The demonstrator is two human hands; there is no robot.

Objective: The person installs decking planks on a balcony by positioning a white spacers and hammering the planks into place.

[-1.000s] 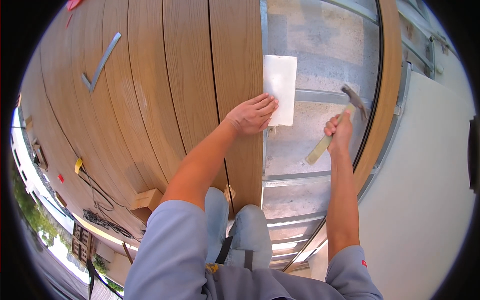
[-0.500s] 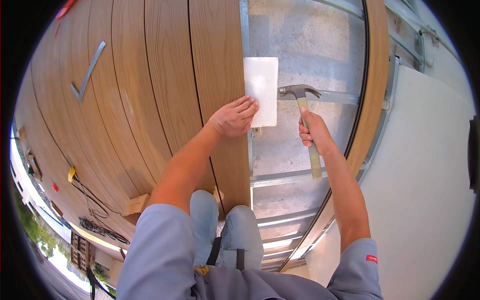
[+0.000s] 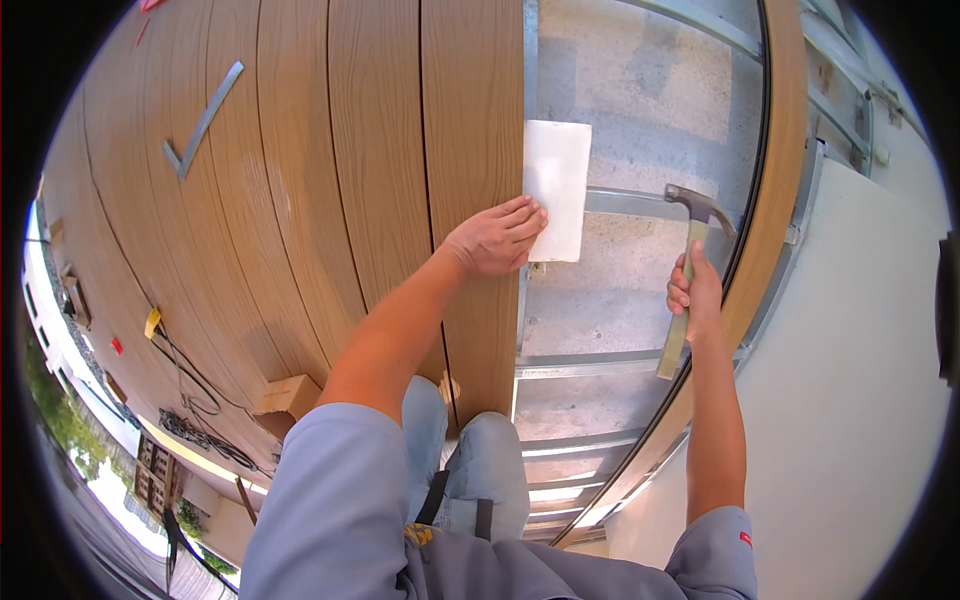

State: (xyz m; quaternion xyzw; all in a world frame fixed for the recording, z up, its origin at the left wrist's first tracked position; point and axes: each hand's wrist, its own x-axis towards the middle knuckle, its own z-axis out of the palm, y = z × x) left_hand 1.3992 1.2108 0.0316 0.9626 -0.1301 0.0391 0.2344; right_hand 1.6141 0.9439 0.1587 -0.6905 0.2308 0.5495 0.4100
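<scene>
Our right hand (image 3: 699,292) grips the hammer (image 3: 696,228), head beyond the fist; our outstretched left hand (image 3: 495,238) should steady the white block (image 3: 560,178) beneath (fingertips short of its right edge).

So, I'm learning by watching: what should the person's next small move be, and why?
Probably a light leftward tap with the hammer on the white piece: the left hand's fingers rest on that piece, beside the brown board's edge, while the right hand grips the hammer, its head apart from the piece, to the right.
</scene>
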